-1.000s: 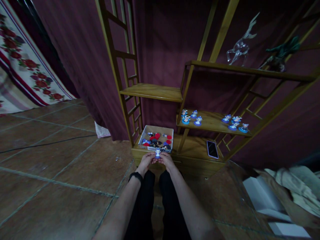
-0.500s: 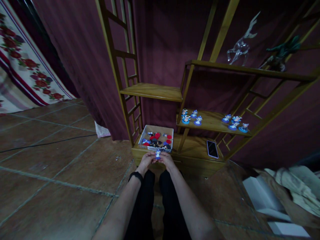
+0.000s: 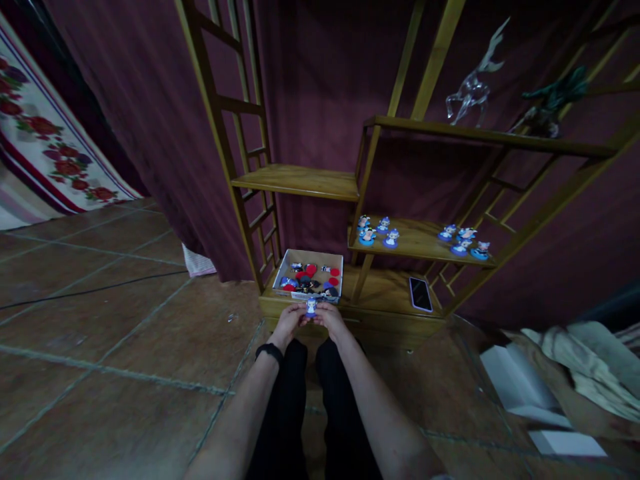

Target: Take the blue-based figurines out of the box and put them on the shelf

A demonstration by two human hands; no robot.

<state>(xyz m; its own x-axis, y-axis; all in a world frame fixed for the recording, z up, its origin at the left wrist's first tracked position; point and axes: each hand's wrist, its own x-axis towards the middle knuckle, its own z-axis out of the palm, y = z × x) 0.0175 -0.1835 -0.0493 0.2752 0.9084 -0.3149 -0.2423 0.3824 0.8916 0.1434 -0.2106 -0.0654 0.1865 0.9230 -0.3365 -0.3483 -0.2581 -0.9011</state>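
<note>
Between my two hands, just in front of the box, is a small purple-and-white figurine (image 3: 311,307), held upright. My left hand (image 3: 291,318) pinches it from the left, and my right hand (image 3: 328,316) grips it from the right. Behind them, on the bottom shelf, sits a shallow white cardboard box (image 3: 315,256) holding several figurines and red round pieces. More small figurines stand on the shelf to the right, in a left cluster with a purple figurine (image 3: 391,239) and a right cluster with a blue-based figurine (image 3: 481,251).
A phone (image 3: 421,294) lies on the bottom shelf. Above stand a clear glass deer (image 3: 470,93) and a dark green statue (image 3: 550,103). White boxes (image 3: 520,383) rest on the floor at right. A black cable (image 3: 95,291) crosses the tiles at left.
The camera view has turned slightly right, so the scene sits a little further left. Both hands still hold the figurine at nearly the same spot before the box.
</note>
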